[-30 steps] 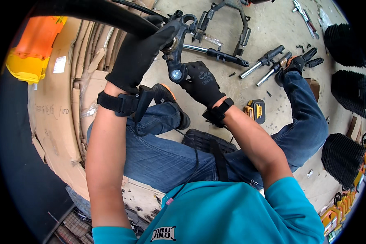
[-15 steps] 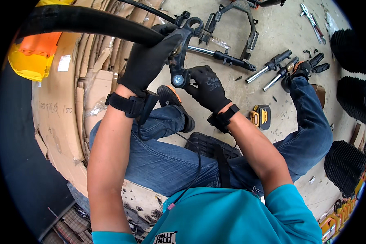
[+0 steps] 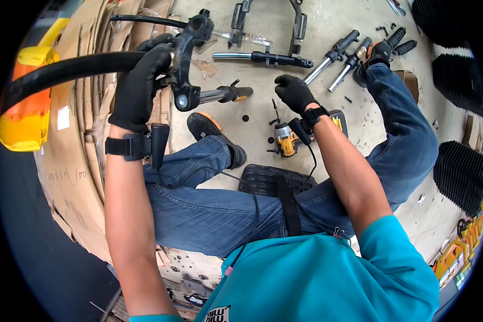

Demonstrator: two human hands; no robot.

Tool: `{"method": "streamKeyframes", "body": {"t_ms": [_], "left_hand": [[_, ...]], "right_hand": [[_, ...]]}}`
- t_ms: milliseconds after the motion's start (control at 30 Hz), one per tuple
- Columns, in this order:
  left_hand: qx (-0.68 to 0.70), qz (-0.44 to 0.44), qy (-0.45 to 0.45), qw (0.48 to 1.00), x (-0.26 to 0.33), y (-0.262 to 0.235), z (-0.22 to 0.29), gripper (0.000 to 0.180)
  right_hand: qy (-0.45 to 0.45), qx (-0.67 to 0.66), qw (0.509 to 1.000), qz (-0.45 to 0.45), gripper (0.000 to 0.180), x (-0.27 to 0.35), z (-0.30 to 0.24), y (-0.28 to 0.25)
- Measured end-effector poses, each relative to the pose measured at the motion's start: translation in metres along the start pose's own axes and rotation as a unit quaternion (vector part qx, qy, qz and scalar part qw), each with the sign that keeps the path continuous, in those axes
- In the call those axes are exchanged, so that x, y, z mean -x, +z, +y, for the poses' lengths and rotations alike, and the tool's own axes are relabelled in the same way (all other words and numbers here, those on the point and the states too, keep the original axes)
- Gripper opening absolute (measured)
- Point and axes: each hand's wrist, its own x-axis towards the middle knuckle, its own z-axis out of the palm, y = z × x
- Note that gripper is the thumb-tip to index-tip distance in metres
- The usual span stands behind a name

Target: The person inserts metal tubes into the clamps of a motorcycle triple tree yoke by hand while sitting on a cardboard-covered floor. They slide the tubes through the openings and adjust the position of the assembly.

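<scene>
My left hand (image 3: 142, 86), black-gloved, is closed round the stem area of a black metal fork clamp (image 3: 185, 64), where a thick curved black tube (image 3: 86, 67) meets it. At the clamp's lower end sits a silver bolt head (image 3: 182, 101). A fork leg (image 3: 214, 96) with a shiny tube extends rightward from that end; whether it is fixed there I cannot tell. My right hand (image 3: 297, 94), also gloved, is apart from the clamp with its fingers curled; anything in them is hidden. Just below it is a yellow and black cordless driver (image 3: 287, 140), its bit pointing up.
Several fork legs lie on the floor ahead, one (image 3: 263, 57) beyond the clamp and a pair (image 3: 333, 56) farther right. A black metal frame (image 3: 298, 27) lies at the far side. Flattened cardboard (image 3: 72, 145) covers the left; black ribbed stacks (image 3: 459, 177) line the right.
My right hand has left the clamp's lower end and moved right, over the driver. My left hand and the clamp now appear farther left. The fork leg by the clamp has come into sight.
</scene>
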Motion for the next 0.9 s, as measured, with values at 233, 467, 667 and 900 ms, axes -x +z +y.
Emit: {"method": "streamKeyframes", "body": {"t_ms": [233, 467, 667, 900], "left_hand": [[0.018, 0.04, -0.026, 0.999, -0.003, 0.007, -0.001, 0.031], [-0.006, 0.019, 0.017, 1.0, -0.005, 0.022, -0.011, 0.034], [0.076, 0.013, -0.013, 0.997, -0.007, 0.043, -0.023, 0.038], [0.082, 0.016, -0.104, 0.991, -0.002, 0.042, -0.015, 0.036]], "right_hand": [[-0.114, -0.017, 0.993, 0.012, 0.059, 0.006, -0.009, 0.05], [-0.187, -0.161, 0.967, -0.058, 0.077, -0.018, -0.052, 0.046], [-0.137, -0.094, 0.954, -0.251, 0.063, -0.047, -0.049, 0.054], [-0.216, 0.014, 0.958, -0.189, 0.048, -0.051, -0.038, 0.072]]}}
